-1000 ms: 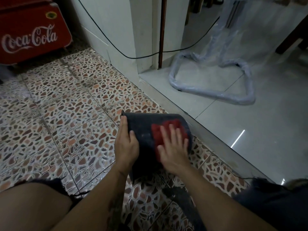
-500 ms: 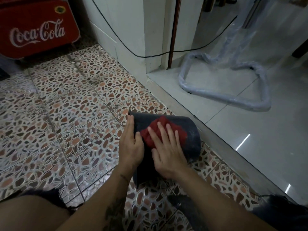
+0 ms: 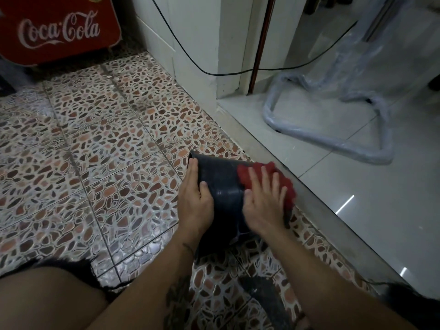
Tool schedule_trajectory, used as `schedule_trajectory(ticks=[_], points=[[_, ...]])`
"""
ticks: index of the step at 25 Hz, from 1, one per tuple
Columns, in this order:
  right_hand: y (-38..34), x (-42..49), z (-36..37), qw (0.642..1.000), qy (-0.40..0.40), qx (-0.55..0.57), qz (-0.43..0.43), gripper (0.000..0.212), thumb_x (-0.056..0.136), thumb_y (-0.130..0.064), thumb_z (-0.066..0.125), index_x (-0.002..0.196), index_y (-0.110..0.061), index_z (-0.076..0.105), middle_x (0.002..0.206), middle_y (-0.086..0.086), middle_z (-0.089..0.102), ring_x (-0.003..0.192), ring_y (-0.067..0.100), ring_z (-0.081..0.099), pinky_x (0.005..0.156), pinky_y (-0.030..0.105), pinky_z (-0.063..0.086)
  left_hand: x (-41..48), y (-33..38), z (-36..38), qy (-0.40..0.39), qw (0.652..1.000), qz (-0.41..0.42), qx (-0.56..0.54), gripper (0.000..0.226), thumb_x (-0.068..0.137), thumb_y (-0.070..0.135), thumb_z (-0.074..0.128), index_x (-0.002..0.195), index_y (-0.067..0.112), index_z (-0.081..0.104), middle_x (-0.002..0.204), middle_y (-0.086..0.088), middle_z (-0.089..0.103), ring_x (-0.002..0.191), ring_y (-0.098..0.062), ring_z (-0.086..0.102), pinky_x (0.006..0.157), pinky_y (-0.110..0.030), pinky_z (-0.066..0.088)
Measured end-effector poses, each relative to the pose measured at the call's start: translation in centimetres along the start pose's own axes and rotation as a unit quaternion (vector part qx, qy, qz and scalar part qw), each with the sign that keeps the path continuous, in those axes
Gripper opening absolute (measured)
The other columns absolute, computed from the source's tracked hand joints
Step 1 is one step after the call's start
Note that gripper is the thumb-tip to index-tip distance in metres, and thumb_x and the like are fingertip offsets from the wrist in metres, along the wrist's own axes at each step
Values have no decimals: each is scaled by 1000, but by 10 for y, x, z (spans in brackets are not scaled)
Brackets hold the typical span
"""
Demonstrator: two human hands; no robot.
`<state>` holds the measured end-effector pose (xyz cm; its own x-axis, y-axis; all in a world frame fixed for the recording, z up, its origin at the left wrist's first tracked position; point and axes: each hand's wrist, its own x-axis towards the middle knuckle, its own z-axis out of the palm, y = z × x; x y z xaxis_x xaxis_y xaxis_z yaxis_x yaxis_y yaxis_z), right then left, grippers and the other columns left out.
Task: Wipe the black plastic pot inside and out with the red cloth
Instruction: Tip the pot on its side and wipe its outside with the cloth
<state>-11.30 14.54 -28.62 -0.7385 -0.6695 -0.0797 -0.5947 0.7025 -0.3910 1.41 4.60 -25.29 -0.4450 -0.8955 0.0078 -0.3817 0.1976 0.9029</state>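
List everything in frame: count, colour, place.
pot: 1, black, on its side on the patterned floor, centre
cloth: 1, red, pressed on the pot's outside, right end
cooler: 1, red with white logo, top left
cable: 1, black, across the wall
wrapped frame: 1, grey, on the pale floor, right
left hand: steadying the pot's rim end
right hand: flat on the cloth

One head-worn wide-angle view looks forward and steeply down from close above the pebble-patterned floor (image 3: 100, 148), facing a white wall corner (image 3: 202, 44), forearms entering from the bottom edge.
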Motion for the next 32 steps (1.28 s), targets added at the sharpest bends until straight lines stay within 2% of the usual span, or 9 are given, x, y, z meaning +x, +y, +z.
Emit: schedule_trajectory(ticks=[5,8,14,17,21,25,27,30,32], points=[[-44,9,4,986,-24,71,-151,65,91,-43,23,155,-34,32,165,1,28,153,21,12,123,47,-7,-3,-2,-4,-12,1000,5,-20,59,99,9,41,155,22,28,162,5,26,147,-8,24,120,-36,20],[-9,48,-6,998,-11,17,-67,64,93,-44,20,154,-33,33,163,1,32,151,22,19,123,52,1,0,1,0,0,997,-31,-65,59,99,10,43,154,26,32,160,8,29,145,-8,26,121,-36,22],[52,19,-11,991,-19,36,126,62,99,-45,16,160,-40,7,171,1,2,155,24,-5,122,58,-5,20,12,9,-6,978,-118,-170,60,97,14,42,151,41,35,154,9,39,131,-14,43,108,-34,39],[9,-23,-3,999,-1,49,3,67,95,-45,15,160,-39,1,170,-1,-6,154,24,-14,123,50,-11,30,15,12,1,970,-168,-178,65,91,15,43,149,44,36,142,9,51,108,-14,59,82,-27,50],[-26,-51,0,983,-39,73,-165,68,96,-42,27,160,-42,5,171,-8,-3,154,17,-12,122,45,-10,52,22,9,-11,972,-200,-121,75,80,12,39,152,34,35,151,1,46,119,-26,57,102,-46,47],[12,-22,-15,996,-65,32,-49,65,103,-44,30,158,-47,-3,170,-7,-9,155,20,-11,123,53,-1,36,26,1,-32,998,-46,29,52,95,20,44,146,32,39,152,1,42,132,-10,42,114,-46,33],[31,-6,-23,996,-85,18,18,63,105,-43,29,159,-45,-4,171,-4,-10,155,24,-9,123,56,1,-6,13,-1,-33,991,49,122,61,100,26,41,156,33,16,163,7,21,133,0,26,110,-32,28],[41,8,-32,993,-97,7,62,65,106,-37,32,161,-39,-3,171,0,-8,155,29,-6,123,55,2,-45,-2,-2,-17,974,103,202,62,104,28,33,158,27,2,167,7,8,130,-13,44,85,-22,37],[30,10,-35,992,-102,41,68,66,105,-30,34,162,-34,1,171,1,-8,155,29,-7,124,52,3,-38,6,-1,-16,976,83,199,59,105,26,32,158,24,6,166,4,14,126,-16,48,85,-20,33]])
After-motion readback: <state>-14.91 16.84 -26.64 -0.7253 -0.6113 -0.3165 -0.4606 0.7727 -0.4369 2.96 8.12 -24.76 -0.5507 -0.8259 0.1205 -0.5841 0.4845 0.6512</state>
